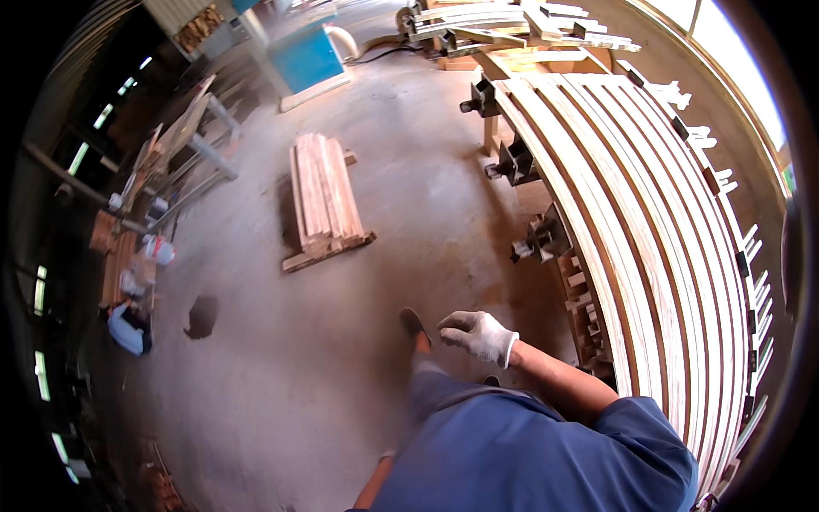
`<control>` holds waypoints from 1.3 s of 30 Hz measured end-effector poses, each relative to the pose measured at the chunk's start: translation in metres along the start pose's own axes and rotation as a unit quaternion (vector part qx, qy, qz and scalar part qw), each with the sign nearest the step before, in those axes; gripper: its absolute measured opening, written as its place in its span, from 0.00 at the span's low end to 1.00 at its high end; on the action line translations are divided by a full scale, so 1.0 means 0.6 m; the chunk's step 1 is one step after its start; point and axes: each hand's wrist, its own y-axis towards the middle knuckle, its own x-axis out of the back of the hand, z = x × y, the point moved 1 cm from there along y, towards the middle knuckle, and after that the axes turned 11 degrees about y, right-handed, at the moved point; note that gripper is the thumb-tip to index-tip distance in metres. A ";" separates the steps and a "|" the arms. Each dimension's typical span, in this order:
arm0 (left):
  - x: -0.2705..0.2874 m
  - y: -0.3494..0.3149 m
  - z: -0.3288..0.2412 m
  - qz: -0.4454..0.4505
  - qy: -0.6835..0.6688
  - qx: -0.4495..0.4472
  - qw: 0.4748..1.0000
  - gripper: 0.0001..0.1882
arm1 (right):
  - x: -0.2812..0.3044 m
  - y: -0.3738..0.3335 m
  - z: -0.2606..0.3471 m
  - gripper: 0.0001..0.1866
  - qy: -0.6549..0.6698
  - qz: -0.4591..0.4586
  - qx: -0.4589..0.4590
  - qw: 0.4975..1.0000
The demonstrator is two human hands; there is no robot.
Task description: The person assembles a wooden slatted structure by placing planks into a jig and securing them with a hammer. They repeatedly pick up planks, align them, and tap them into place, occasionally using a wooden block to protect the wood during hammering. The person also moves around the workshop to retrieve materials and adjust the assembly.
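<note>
One gloved hand, your right hand (pixel 478 334), is hanging loosely open over the concrete floor (pixel 358 358), holding nothing, near the long rack of wooden slats (pixel 648 222). Your left hand is staying out of view. Stacked planks (pixel 324 200) are lying well apart.

The right hand (pixel 478 334) wears a matt knitted cloth glove. At two o'clock, pale smooth wooden slats (pixel 648 222) lie in dark metal clamps (pixel 546 239); the concrete floor (pixel 409 171) looks rough.
</note>
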 end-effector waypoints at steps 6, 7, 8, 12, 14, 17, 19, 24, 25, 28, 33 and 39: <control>0.199 0.236 -0.049 0.013 0.024 -0.039 0.999 0.11 | 0.044 0.189 0.092 0.19 -0.011 -0.069 -0.061 0.996; 0.254 0.287 -0.058 0.007 0.048 -0.067 0.997 0.11 | 0.058 0.209 0.120 0.19 0.011 -0.094 -0.095 0.991; 0.308 0.337 -0.068 0.003 0.079 -0.093 0.993 0.10 | 0.070 0.228 0.137 0.19 0.003 -0.111 -0.094 0.989; 0.555 0.548 -0.133 -0.126 0.374 -0.311 0.864 0.10 | 0.119 0.317 0.169 0.19 -0.038 -0.153 -0.028 0.987; 0.686 0.642 -0.184 0.008 -0.095 -0.117 0.989 0.07 | 0.153 0.348 0.215 0.19 -0.091 -0.207 0.018 0.974; 0.839 0.740 -0.333 0.042 -0.456 -0.008 0.889 0.06 | 0.238 0.387 0.282 0.19 -0.079 -0.319 0.051 0.943; 0.917 0.775 -0.435 0.044 -0.450 -0.043 0.891 0.05 | 0.323 0.421 0.304 0.18 -0.157 -0.387 0.141 0.897; 0.973 0.862 -0.641 0.129 -0.478 -0.053 0.867 0.09 | 0.546 0.495 0.380 0.26 -0.309 -0.445 0.031 0.840; 0.981 0.875 -0.690 0.121 -0.474 -0.033 0.872 0.06 | 0.600 0.515 0.361 0.28 -0.322 -0.468 0.042 0.822; 1.006 0.930 -0.762 0.093 -0.421 -0.061 0.900 0.04 | 0.700 0.573 0.373 0.32 -0.341 -0.491 -0.065 0.799; 1.070 1.015 -0.921 0.005 -0.206 -0.333 0.920 0.13 | 0.796 0.645 0.337 0.40 -0.398 -0.485 -0.132 0.768; 1.274 0.989 -1.308 -0.019 -0.114 -0.365 0.924 0.16 | 0.789 0.660 0.325 0.48 -0.371 -0.498 -0.147 0.770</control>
